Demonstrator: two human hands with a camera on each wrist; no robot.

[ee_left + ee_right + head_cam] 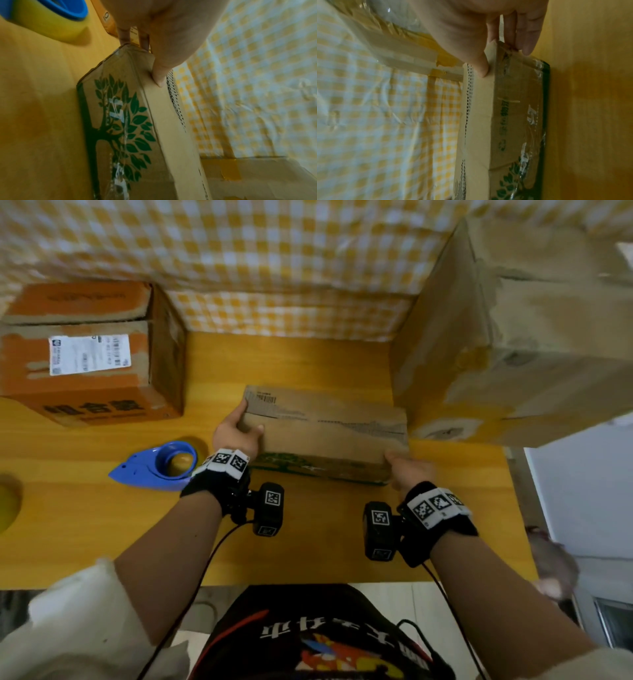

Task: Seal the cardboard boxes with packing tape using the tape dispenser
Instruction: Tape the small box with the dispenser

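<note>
The flat box (325,436) is gripped at both ends, by the left hand (236,433) and right hand (409,470). The dispenser (154,467) is seen at nine o'clock.

You sit at a makeshift home packing station. A yellow wooden tabletop (308,529) meets a yellow-and-white checked cloth backdrop (274,251). Worn, reused brown cardboard boxes (513,337) crowd it.

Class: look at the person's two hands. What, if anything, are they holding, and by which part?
Both hold the flat cardboard box: the left hand grips its left end, the right hand its right end, thumbs on top.
</note>
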